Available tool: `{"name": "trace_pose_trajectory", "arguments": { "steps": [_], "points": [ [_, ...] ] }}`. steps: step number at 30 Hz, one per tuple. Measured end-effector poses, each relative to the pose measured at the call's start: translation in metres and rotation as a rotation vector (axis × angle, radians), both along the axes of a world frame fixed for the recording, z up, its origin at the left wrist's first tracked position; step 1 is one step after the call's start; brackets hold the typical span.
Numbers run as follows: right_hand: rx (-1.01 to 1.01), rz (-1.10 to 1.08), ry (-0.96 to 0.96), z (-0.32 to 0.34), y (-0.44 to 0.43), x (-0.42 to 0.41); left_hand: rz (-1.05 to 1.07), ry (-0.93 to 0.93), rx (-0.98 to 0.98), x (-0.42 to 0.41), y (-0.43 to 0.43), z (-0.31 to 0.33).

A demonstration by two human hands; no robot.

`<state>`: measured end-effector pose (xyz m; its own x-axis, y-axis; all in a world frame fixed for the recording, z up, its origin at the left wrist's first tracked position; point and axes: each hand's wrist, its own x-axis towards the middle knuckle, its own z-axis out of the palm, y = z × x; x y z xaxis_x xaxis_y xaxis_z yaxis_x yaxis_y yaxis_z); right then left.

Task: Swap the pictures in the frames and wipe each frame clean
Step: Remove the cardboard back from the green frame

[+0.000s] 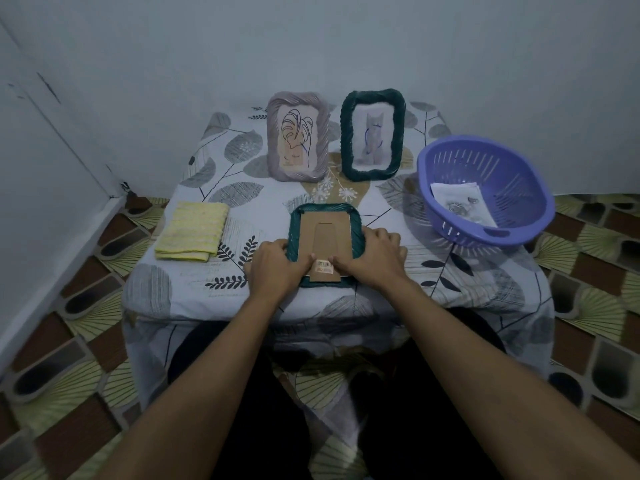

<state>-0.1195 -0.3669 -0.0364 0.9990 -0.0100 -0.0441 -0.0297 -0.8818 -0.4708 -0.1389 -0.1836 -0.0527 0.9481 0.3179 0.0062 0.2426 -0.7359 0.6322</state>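
Note:
A teal frame (325, 211) lies face down near the table's front edge, its brown cardboard back and stand showing. My left hand (273, 263) grips its lower left corner and my right hand (372, 254) its lower right side, both thumbs on the cardboard beside a barcode sticker. At the back stand a grey-pink frame (298, 142) with a leaf drawing and a dark green frame (373, 135) with a cat picture. A folded yellow cloth (192, 230) lies at the left.
A purple plastic basket (485, 188) with a loose printed picture (464, 202) inside sits at the right. A leaf-patterned cloth covers the small table (207, 282). Walls stand close behind and at the left. Patterned floor surrounds the table.

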Motion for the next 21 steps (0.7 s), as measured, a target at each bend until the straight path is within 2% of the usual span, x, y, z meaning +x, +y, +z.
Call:
{"name": "trace_pose_trajectory", "arguments": {
  "steps": [5, 11, 15, 18, 21],
  "points": [
    [-0.021, 0.016, -0.036, -0.009, -0.004, 0.009, 0.034, 0.043, 0.008, 0.001, -0.002, 0.006],
    [-0.095, 0.181, -0.071, -0.014, -0.002, 0.028, 0.044, 0.072, -0.013, 0.010, -0.002, 0.006],
    [-0.187, 0.325, -0.032, -0.014, 0.000, 0.039, -0.013, 0.150, -0.068, 0.024, 0.004, 0.011],
    [-0.206, 0.343, 0.002, -0.019, 0.000, 0.041, -0.093, 0.223, -0.123, 0.039, 0.011, 0.017],
    [-0.228, 0.338, -0.003, -0.023, 0.000, 0.044, -0.136, 0.186, -0.197, 0.055, 0.013, 0.020]
  ]
}}
